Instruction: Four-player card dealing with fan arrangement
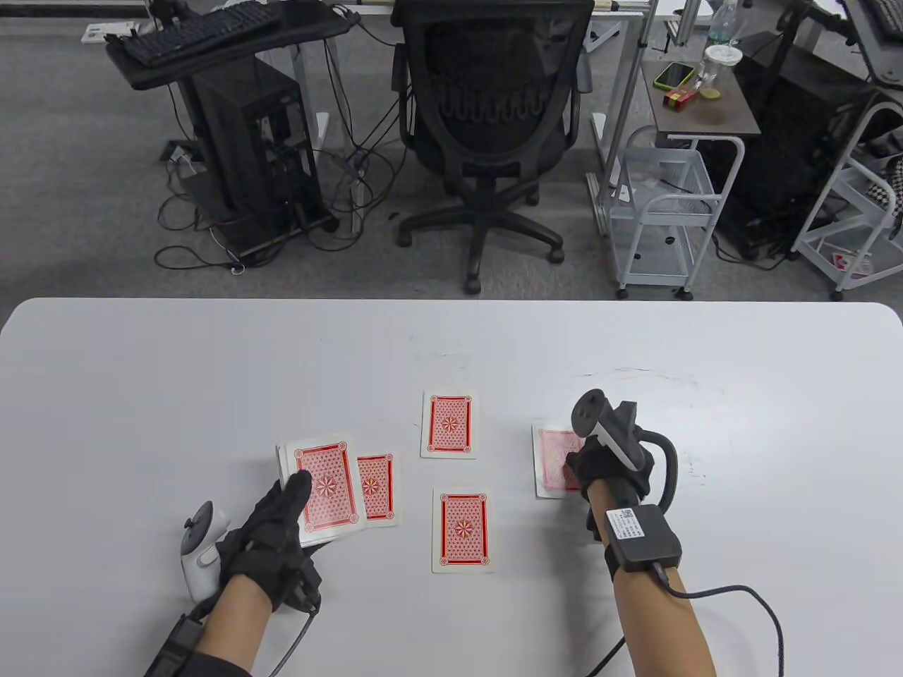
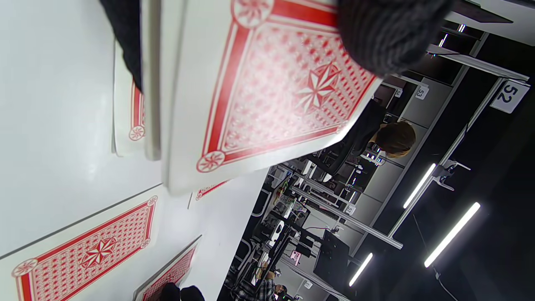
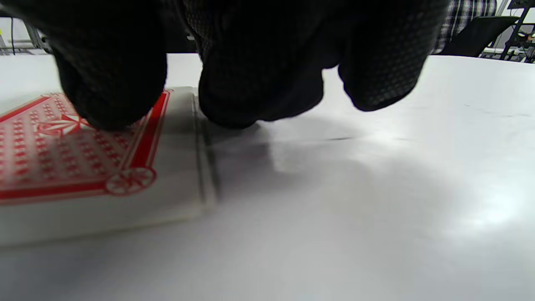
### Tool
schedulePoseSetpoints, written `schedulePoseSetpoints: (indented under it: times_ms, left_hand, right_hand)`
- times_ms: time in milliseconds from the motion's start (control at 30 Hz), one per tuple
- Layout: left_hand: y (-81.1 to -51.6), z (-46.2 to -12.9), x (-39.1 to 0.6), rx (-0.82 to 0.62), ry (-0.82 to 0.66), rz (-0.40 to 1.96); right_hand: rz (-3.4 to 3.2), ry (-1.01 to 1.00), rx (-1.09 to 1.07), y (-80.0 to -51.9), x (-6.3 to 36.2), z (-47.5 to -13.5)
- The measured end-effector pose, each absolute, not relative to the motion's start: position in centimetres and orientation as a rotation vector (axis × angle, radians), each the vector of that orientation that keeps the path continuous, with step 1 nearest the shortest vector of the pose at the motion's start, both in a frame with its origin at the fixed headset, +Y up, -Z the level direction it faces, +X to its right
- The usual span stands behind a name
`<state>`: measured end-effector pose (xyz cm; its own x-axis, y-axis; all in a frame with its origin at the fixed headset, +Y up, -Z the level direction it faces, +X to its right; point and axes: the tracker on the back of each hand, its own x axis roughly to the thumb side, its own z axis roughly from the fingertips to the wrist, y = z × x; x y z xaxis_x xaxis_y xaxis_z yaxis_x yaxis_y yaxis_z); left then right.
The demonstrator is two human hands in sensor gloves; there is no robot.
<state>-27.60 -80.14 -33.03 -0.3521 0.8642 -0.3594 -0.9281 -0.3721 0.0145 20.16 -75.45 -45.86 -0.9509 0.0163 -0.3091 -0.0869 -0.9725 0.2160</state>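
Observation:
My left hand (image 1: 271,522) holds the deck of red-backed cards (image 1: 324,486) face down, low over the table's left side. In the left wrist view my thumb (image 2: 388,33) lies on the deck's top card (image 2: 271,83). One dealt card (image 1: 379,488) lies partly under the deck's right edge. Two more lie face down at the centre (image 1: 449,425) and nearer me (image 1: 463,520). My right hand (image 1: 589,465) rests its fingertips (image 3: 113,83) on a fourth card (image 1: 554,462) that lies flat on the table at the right. That card also shows in the right wrist view (image 3: 62,167).
The white table (image 1: 211,367) reaches far beyond the cards on every side. Past its far edge stand an office chair (image 1: 490,127), a computer tower (image 1: 247,141) and a wire trolley (image 1: 663,204). A cable (image 1: 748,599) trails from my right wrist.

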Motion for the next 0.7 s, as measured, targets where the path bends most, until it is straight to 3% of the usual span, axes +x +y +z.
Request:
schedulePoseSetpoints:
  times_ms: [167,300,433,633,700]
  left_hand:
    - [-80.0,-33.1,-26.7,-0.376,0.231,1.92]
    - [-79.9,-32.9,-25.6,-0.402,0.196,1.906]
    - [-79.8,-32.6,-24.7,-0.414,0.169,1.896]
    - [-79.4,-32.3,-23.9,-0.414,0.129,1.889]
    - [-79.2,-32.1,-23.7,-0.406,0.116,1.856]
  right_hand:
    - [2.935,0.214,-0.296,-71.3,18.6,-42.9]
    - [2.668,0.162,-0.026,-69.0,13.4,-40.1]
    - [2.374,0.232,0.212,-69.8,7.5,-38.5]
    - [2.17,0.36,0.359,-72.3,1.3,-36.9]
    - [2.146,0.283,0.334,-72.6,0.5,-36.4]
